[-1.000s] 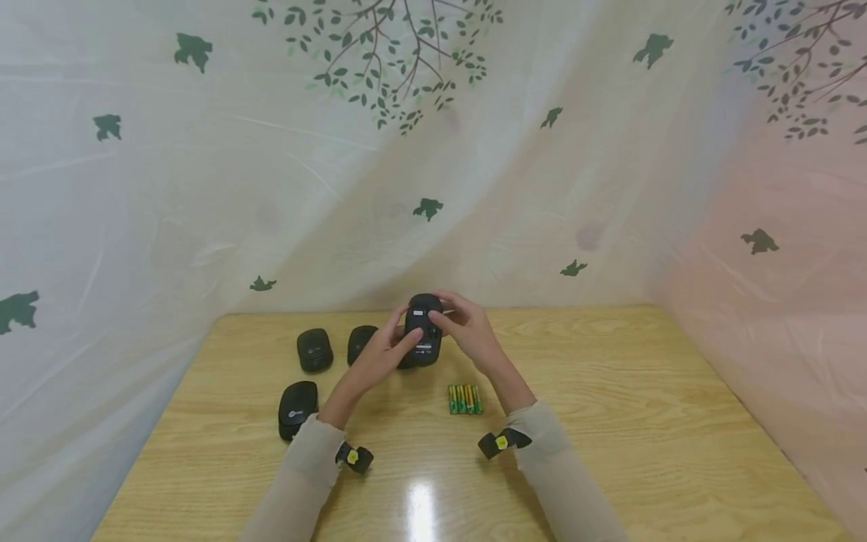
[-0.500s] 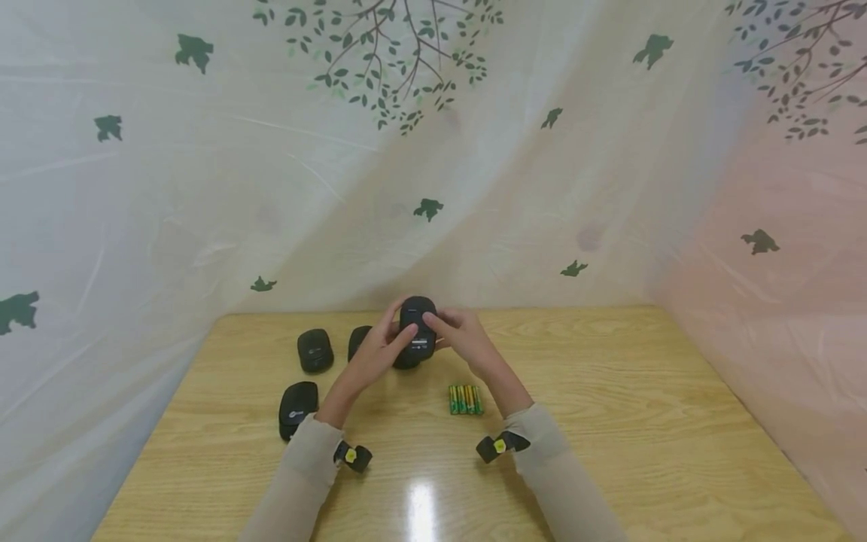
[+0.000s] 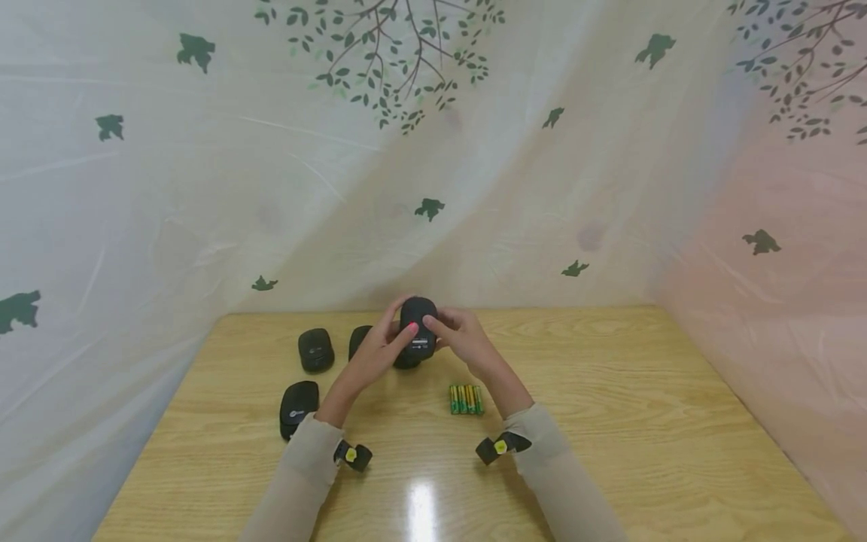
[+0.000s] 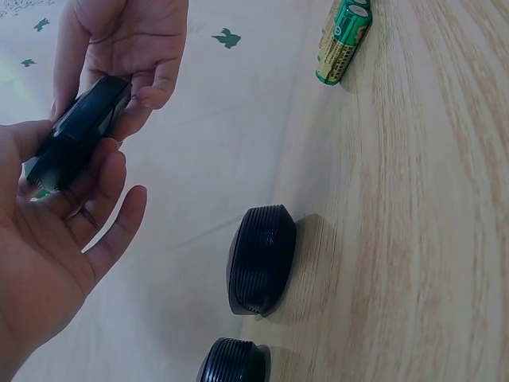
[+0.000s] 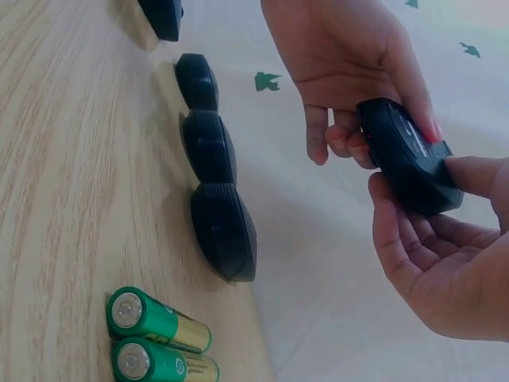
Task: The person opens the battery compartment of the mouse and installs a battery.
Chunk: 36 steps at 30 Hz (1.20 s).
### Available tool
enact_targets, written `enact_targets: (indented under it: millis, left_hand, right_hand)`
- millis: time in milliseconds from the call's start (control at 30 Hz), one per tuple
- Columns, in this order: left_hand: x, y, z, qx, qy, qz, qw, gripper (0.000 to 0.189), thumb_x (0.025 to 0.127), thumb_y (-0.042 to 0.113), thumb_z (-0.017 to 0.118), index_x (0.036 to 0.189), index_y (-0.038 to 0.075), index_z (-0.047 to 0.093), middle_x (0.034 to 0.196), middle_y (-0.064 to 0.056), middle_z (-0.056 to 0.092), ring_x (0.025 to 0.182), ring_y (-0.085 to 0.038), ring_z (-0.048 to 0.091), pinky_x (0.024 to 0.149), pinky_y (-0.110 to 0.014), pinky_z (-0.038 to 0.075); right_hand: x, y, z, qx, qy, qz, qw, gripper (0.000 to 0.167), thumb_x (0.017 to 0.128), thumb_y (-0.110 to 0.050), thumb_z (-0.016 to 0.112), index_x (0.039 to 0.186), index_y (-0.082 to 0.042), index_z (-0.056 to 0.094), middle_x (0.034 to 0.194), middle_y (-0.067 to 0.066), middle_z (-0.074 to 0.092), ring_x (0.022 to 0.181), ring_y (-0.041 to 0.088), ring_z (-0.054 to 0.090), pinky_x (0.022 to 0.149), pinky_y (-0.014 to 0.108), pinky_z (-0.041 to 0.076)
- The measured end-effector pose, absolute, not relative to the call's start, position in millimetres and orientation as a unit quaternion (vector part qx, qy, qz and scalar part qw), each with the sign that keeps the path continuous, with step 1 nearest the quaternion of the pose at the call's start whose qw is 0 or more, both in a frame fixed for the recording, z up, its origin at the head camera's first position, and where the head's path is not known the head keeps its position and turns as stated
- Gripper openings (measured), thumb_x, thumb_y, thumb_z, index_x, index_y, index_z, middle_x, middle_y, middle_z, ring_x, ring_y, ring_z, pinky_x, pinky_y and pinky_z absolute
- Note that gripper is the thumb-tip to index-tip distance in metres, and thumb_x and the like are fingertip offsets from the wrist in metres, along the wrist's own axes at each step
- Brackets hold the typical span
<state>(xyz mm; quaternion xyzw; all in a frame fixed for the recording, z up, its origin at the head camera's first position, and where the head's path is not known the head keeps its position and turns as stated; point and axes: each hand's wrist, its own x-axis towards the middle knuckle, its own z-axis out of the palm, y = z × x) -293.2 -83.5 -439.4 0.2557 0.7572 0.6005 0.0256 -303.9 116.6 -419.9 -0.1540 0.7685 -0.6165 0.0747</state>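
Note:
Both hands hold a black computer mouse (image 3: 418,310) up above the far part of the table, its labelled underside facing the head camera. My left hand (image 3: 369,363) grips its left side, thumb on the underside and fingers behind. A red glow lights that thumb's tip. From the other side my right hand (image 3: 470,342) pinches the mouse, thumb on the underside; in the right wrist view its curled fingers (image 5: 390,239) support the mouse from below. Nearest to the hands is another black mouse (image 3: 407,363), partly hidden behind the held one.
More black mice stand on the wooden table (image 3: 609,421): one (image 3: 359,340) partly behind the left hand, one (image 3: 316,350) farther left, one (image 3: 299,409) by the left sleeve. Several green-and-gold batteries (image 3: 466,400) lie in a row before the right hand. A printed curtain (image 3: 325,188) hangs behind.
The held mouse has shifted slightly left, and the right hand's fingers have moved from its top edge to its side. A red glow has appeared on the left thumb's tip.

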Motion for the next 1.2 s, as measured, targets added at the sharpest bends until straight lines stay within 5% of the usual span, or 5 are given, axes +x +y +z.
enact_targets:
  millis: [367,700,900,1033,1200]
  left_hand:
    - [-293.2,-84.0,-438.0,0.249,0.756,0.603,0.041,0.054,0.110,0.027,0.048,0.159,0.026,0.026,0.141,-0.027,0.059,0.124,-0.038,0.064,0.100,-0.051,0.053]
    - [-293.0,-91.1,-431.9,0.256,0.774,0.576,0.062,0.058,0.110,0.024,0.048,0.162,0.024,0.022,0.135,-0.026,0.063,0.120,-0.035,0.066,0.096,-0.046,0.055]
    - [-292.2,-100.5,-423.9,0.272,0.813,0.511,0.058,0.058,0.106,0.026,0.056,0.159,0.020,0.032,0.130,-0.019,0.066,0.113,-0.030,0.067,0.087,-0.040,0.057]
    - [-289.8,-107.0,-417.8,0.261,0.845,0.464,0.051,0.055,0.103,0.028,0.063,0.153,0.016,0.044,0.115,-0.015,0.069,0.096,-0.028,0.067,0.076,-0.035,0.055]
    - [-286.9,-114.2,-413.8,0.269,0.857,0.436,0.050,0.054,0.100,0.023,0.068,0.150,0.014,0.051,0.106,-0.012,0.068,0.073,-0.024,0.062,0.063,-0.029,0.048]
  right_hand:
    - [-301.3,118.7,-417.4,-0.158,0.775,-0.606,0.079,0.043,0.106,-0.028,0.057,0.138,0.001,0.060,0.124,0.022,0.069,0.098,0.017,0.068,0.081,0.037,0.059]
    - [-302.2,129.6,-412.2,-0.201,0.784,-0.572,0.133,0.038,0.106,-0.021,0.056,0.136,0.001,0.060,0.108,0.016,0.070,0.081,0.019,0.064,0.073,0.036,0.056]
    - [-297.7,128.2,-408.9,-0.195,0.782,-0.572,0.154,0.043,0.104,-0.019,0.060,0.143,-0.003,0.054,0.102,0.014,0.067,0.072,0.020,0.065,0.065,0.030,0.054]
    - [-294.3,123.8,-410.8,-0.199,0.769,-0.586,0.164,0.049,0.104,-0.015,0.060,0.150,-0.005,0.046,0.117,0.021,0.063,0.078,0.028,0.072,0.071,0.043,0.061]
    - [-287.7,117.5,-417.4,-0.228,0.743,-0.607,0.165,0.046,0.104,-0.008,0.057,0.148,-0.003,0.045,0.124,0.027,0.058,0.092,0.037,0.073,0.087,0.063,0.055]
